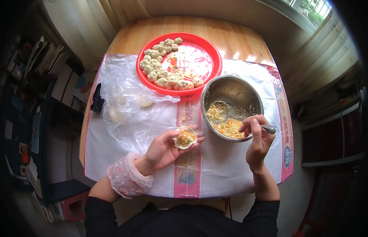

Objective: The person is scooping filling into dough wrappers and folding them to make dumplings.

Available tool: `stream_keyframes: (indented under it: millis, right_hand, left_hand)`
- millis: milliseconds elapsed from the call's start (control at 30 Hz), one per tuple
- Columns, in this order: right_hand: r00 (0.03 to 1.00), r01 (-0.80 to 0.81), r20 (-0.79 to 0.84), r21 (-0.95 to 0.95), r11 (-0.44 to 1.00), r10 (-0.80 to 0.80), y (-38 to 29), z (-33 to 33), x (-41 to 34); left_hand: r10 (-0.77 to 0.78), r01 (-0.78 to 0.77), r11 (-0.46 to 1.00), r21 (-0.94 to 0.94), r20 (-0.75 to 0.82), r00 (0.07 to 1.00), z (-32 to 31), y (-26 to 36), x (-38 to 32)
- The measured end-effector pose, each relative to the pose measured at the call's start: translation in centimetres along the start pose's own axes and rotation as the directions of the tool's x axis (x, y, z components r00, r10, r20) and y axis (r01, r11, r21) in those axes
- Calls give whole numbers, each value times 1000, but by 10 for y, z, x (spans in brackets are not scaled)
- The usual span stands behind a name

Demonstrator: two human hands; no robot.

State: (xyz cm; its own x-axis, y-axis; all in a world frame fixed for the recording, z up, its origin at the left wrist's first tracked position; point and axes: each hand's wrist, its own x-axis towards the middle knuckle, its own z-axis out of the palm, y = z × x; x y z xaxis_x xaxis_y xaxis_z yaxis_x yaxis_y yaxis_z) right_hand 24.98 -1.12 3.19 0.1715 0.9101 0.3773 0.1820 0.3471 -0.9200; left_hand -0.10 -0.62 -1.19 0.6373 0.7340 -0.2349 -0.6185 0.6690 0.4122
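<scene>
My left hand (166,146), palm up, holds a round dough wrapper (185,137) topped with orange and pale green chopped filling. My right hand (257,137) grips the patterned handle of a metal spoon (268,129) over the near right rim of a steel bowl (249,93). The spoon's bowl rests among the chopped filling (230,127) inside. Behind the steel bowl's left side, a red round tray (217,56) carries many pleated dumplings (154,65) along its left and near sides. A clear plastic bag (121,115) lies left of the tray, with pale dough rounds (145,101) under it.
A printed woven plastic sheet (222,166) covers most of the wooden table (184,25). A black object (97,98) sits at the table's left edge. On the left are shelves with papers (46,57) and a red stool (73,209); a dark cabinet (323,140) stands right.
</scene>
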Motion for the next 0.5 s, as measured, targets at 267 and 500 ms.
stream_keyframes:
  millis: [267,500]
  right_hand:
    - [994,97,-59,35,995,-95,-5,-1,-1]
    - [897,414,197,-54,909,-396,-10,6,-13]
  left_hand:
    - [-3,4,1000,16,-27,1000,-1,0,-1]
    - [-20,20,1000,17,-12,1000,-1,-1,1]
